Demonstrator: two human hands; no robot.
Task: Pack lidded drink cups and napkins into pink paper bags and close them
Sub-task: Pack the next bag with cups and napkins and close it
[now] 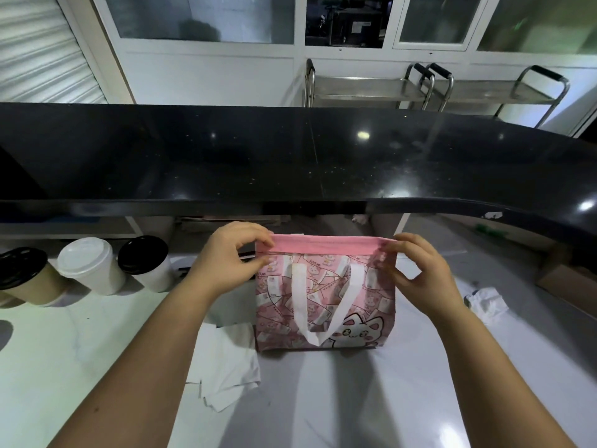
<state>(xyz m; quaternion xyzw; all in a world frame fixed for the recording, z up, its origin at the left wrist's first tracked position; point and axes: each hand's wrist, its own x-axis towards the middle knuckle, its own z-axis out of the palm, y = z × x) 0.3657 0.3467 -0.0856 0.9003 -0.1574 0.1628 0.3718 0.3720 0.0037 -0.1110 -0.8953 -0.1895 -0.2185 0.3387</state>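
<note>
L hand & R hand pinch pink bag top; contents hidden; 3 lidded cups outside.

Both hands up, pinching.
Left hand, right hand: fingertips nip pink bag top corners (forearms bare, reaching forward).
</note>
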